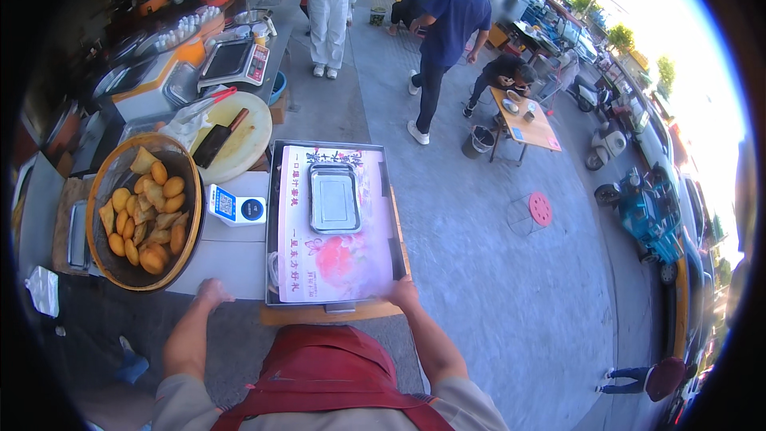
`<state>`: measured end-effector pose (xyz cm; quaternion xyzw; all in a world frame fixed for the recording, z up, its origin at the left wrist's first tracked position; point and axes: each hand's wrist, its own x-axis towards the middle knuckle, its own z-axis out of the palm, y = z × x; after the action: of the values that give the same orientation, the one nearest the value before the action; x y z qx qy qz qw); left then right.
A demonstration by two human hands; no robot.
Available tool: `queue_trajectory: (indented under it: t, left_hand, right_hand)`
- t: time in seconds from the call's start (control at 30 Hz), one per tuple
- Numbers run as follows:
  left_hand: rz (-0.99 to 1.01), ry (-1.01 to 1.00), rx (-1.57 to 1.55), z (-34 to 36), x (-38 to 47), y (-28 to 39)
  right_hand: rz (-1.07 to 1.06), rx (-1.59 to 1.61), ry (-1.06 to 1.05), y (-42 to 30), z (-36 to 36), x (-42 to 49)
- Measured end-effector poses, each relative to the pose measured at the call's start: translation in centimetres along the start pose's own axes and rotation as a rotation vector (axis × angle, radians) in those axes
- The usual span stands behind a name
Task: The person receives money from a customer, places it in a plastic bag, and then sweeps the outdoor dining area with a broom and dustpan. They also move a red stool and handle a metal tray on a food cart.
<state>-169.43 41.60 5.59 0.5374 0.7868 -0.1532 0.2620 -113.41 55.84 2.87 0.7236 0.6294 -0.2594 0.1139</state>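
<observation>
My left hand [213,294] rests at the near edge of the white counter top, below the round basket; whether its fingers hold anything is not clear. At the near right corner of a shallow metal tray [270,191], my right hand [401,293] touches the edge, its fingers partly hidden. A pink printed cardboard sheet [371,209] lies in that tray, with a small rectangular steel tray [335,199] on it. The wide basket [96,239] to the left holds several fried, golden pastries [154,190]. Between basket and tray stands a white payment-code stand [238,206].
Behind the basket, a cleaver [214,142] lies on a round cutting board [254,126]. A digital scale [230,63] stands farther back. On the right are a red-topped stool [540,208], a bucket [479,141] and a low wooden table [532,123] with a seated person. Others stand or walk beyond.
</observation>
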Motion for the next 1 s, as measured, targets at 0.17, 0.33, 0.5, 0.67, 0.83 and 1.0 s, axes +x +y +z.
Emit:
queue_trajectory:
  t: [0.17, 0.33, 0.5, 0.67, 0.83, 1.0]
  left_hand:
    - [0.034, -0.021, 0.000, 0.9, 1.0, -0.8]
    - [0.049, 0.004, 0.007, 0.4, 0.2, -0.4]
    - [0.105, 0.018, -0.021, -1.2, -1.4, 0.8]
    - [0.084, -0.002, -0.101, -1.6, -1.6, 1.0]
    - [0.086, 0.039, -0.128, -1.0, -1.5, 0.8]
    - [0.001, -0.023, -0.173, -1.6, -1.8, 1.2]
  right_hand:
    - [-0.058, -0.012, -0.001, -0.1, -0.7, -0.7]
    - [-0.072, -0.039, -0.053, -1.3, -3.3, -2.7]
    - [-0.087, -0.041, -0.053, -1.9, -4.8, -4.0]
    - [-0.037, 0.010, -0.017, -1.7, -4.4, -3.8]
    - [-0.027, 0.002, 0.006, -1.5, -4.0, -3.6]
    - [-0.016, 0.027, 0.019, -1.4, -3.9, -3.5]
